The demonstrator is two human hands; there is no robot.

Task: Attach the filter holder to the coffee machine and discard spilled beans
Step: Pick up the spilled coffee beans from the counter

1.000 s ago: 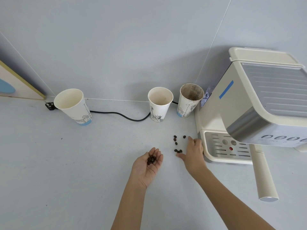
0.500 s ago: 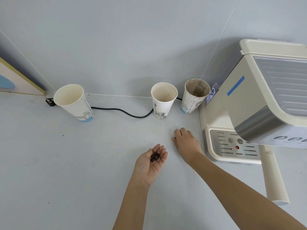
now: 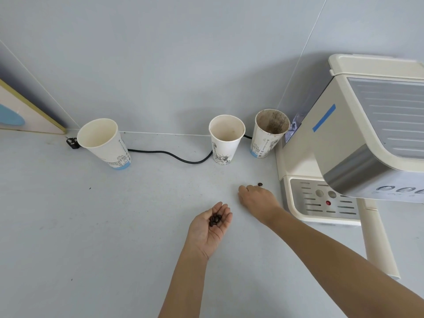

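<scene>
Leaning against the wall at far left is a cream board (image 3: 20, 115) with a blue shape on it. A paper cup (image 3: 104, 143) stands near it, beside a black plug (image 3: 73, 143) whose cord (image 3: 174, 157) runs right behind two more cups: a clean one (image 3: 226, 138) and a coffee-stained one (image 3: 269, 133). On the grey table (image 3: 68, 237), the left hand (image 3: 210, 228) lies palm up, cupped open, with a small heap of beans (image 3: 215, 219) in it. The right hand (image 3: 258, 198) rests knuckles up on the table, fingers curled under; whether it grips anything I cannot tell. One loose bean (image 3: 260, 184) lies just beyond its knuckles. The coffee machine (image 3: 344, 143) stands at right, and the cream handle of the filter holder (image 3: 376, 237) juts toward the camera from under it.
</scene>
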